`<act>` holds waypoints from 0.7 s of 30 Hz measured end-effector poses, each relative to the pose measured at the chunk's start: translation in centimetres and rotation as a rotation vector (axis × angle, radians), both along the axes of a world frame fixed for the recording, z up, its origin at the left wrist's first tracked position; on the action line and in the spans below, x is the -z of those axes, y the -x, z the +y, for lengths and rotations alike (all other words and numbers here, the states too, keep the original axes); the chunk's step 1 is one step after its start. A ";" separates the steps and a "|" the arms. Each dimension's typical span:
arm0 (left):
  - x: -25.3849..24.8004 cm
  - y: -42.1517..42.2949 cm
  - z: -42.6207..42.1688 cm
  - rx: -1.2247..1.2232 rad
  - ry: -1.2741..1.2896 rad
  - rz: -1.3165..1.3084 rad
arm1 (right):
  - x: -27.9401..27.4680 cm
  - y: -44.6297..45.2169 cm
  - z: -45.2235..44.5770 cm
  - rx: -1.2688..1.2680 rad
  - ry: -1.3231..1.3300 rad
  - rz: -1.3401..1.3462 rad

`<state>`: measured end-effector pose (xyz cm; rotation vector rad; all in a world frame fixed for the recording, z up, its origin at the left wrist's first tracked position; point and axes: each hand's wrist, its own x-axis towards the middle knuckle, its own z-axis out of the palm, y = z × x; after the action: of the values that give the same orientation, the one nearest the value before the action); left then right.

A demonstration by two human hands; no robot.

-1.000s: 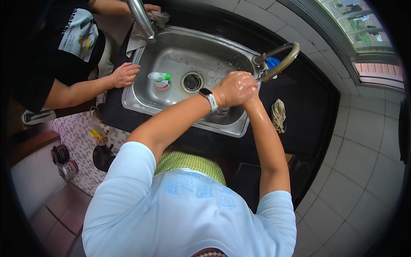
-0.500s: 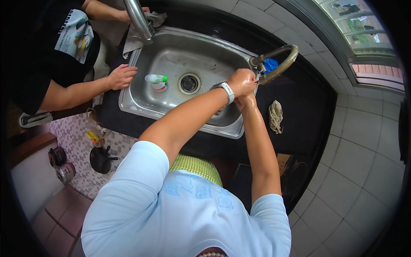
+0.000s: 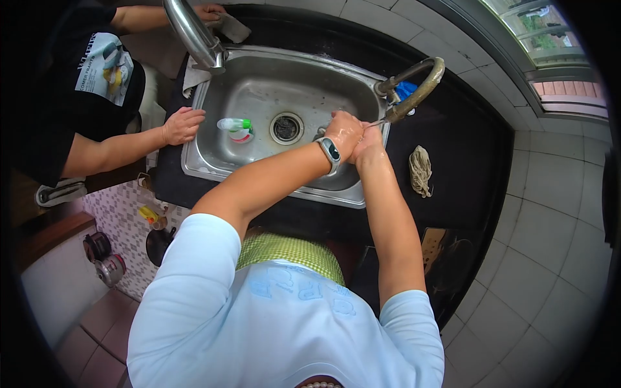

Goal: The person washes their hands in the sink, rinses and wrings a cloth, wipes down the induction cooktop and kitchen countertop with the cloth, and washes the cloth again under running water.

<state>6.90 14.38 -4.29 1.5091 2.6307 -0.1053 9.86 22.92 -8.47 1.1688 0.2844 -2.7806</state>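
Both my hands are wet and pressed together over the right side of the steel sink (image 3: 259, 77). My left hand (image 3: 345, 134), with a watch (image 3: 330, 152) on its wrist, lies against my right hand with its back showing; its fingers are mostly hidden. Under the thin stream from the curved faucet (image 3: 432, 87), my right hand (image 3: 369, 139) appears palm up, its fingers loosely out. I see no object in either hand. Something grey, partly covered, shows beside my left wrist.
A green-capped bottle (image 3: 234, 124) lies in the sink, left of the drain (image 3: 286, 128). Right of the sink sits a twisted cloth (image 3: 420, 172). Another person's hand (image 3: 184, 125) rests at the left rim; their other hand (image 3: 208, 13) is at a grey cloth (image 3: 233, 28) behind a second faucet (image 3: 194, 35).
My joined hands have moved left, a little away from the faucet's mouth. My left wrist has turned, showing the watch face. The other person's far hand and cloth have shifted.
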 end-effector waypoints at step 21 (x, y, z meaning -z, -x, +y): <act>-2.6 1.6 -0.4 0.104 -0.904 -0.202 | -3.4 0.4 -0.7 -0.154 -0.796 -0.080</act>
<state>5.28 13.98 -1.65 1.7094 2.5224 1.3040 9.46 22.26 -5.03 1.2899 1.4923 -2.5099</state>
